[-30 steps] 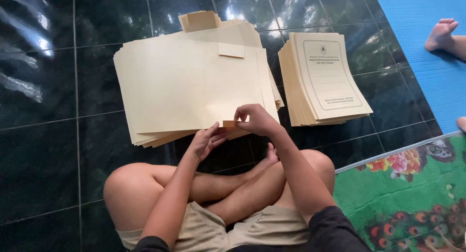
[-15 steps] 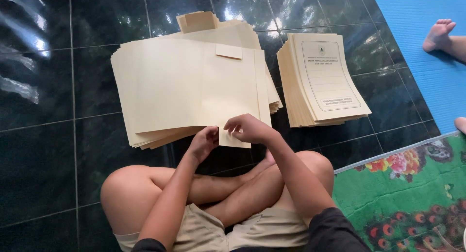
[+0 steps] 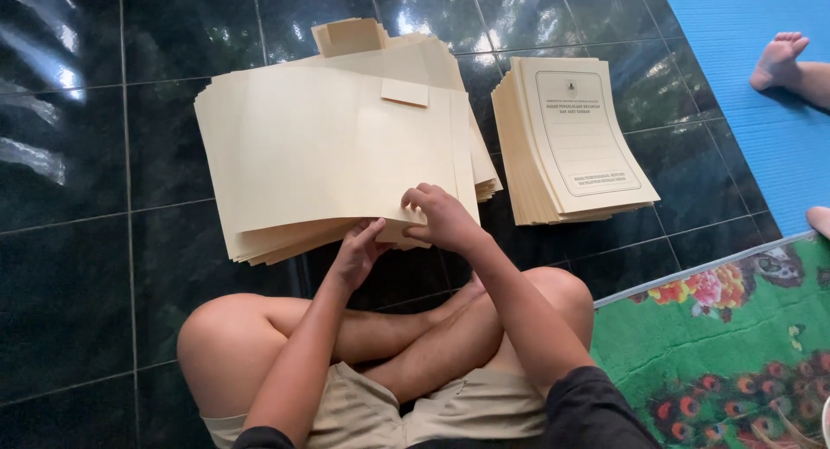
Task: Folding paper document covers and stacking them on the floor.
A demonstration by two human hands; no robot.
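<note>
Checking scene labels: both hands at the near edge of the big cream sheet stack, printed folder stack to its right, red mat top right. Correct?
Not quite: in the head view the mat at top right is blue, not red. The rest holds: left hand and right hand at the near edge of the big cream sheet stack, printed folder stack to its right.
</note>
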